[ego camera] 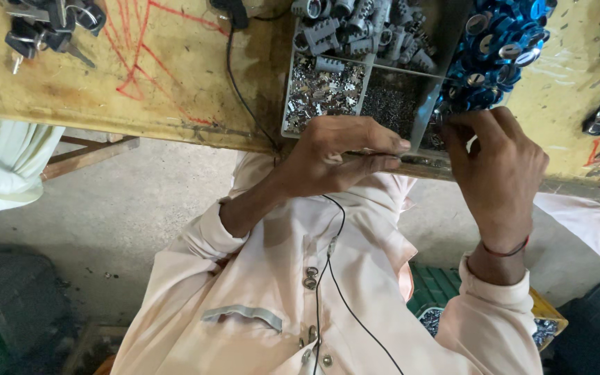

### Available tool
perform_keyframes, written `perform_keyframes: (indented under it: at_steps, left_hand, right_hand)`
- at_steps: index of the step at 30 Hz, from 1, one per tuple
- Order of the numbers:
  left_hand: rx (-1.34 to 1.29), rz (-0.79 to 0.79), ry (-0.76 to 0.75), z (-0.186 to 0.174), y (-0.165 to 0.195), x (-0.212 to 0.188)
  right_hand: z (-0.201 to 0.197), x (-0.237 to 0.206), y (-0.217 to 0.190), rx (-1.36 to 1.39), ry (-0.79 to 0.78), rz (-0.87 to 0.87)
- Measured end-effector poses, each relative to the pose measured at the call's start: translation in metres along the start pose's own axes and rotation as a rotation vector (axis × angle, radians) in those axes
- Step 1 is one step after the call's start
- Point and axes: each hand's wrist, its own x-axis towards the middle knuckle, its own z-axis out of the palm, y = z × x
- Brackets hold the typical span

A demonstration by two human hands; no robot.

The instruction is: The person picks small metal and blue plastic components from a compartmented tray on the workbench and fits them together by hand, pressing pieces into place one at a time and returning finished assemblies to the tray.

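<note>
Head view, looking down the person's chest to the edge of a yellow workbench (175, 104). At centre frame the left hand (335, 156) lies against the near rim of a clear compartmented tray (425, 114), its fingers drawn together and pinched narrow on something slim at the tray's edge; the piece itself is too small and hidden to name. Just to its right, the right hand (498, 163) curls over the tray's near right corner, fingertips bent down into the compartment; whether they hold a part cannot be told. The tray's sections hold small silvery metal parts (324, 90) at left, finer dark parts (394, 104) in the middle and grey plastic cylinders (362, 28) along the top. A heap of blue round caps (501, 35) sits at the upper right, touching the tray's side. Bunches of dark keys (50, 24) lie at the upper left, more at the far right edge, well apart from the hands. A black cable (241, 83) runs down across the bench. Judged from this pose, the work goes best with both hands braced on the tray rim, the small piece kept over the compartments so a dropped part falls back in.
</note>
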Motion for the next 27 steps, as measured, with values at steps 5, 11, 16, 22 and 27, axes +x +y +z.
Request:
perform_keyframes:
  at_steps: [5, 11, 16, 22, 27]
  left_hand:
    - [0.008, -0.007, 0.017, 0.000, 0.003, 0.001]
    - [0.009, 0.008, -0.001, -0.002, 0.002, 0.000]
    - [0.002, 0.031, 0.005, 0.001, -0.001, 0.000]
    - [0.027, 0.031, 0.001, -0.002, -0.003, -0.004]
    - [0.013, 0.059, -0.026, -0.008, -0.003, -0.005]
  right_hand:
    - [0.000, 0.002, 0.003, -0.034, -0.028, -0.001]
    - [-0.004, 0.005, -0.001, -0.049, -0.003, -0.051]
    - [-0.005, 0.004, -0.002, -0.078, -0.050, -0.003]
    - [-0.003, 0.003, -0.001, 0.005, -0.037, -0.004]
    - [-0.017, -0.002, -0.004, 0.166, 0.071, 0.022]
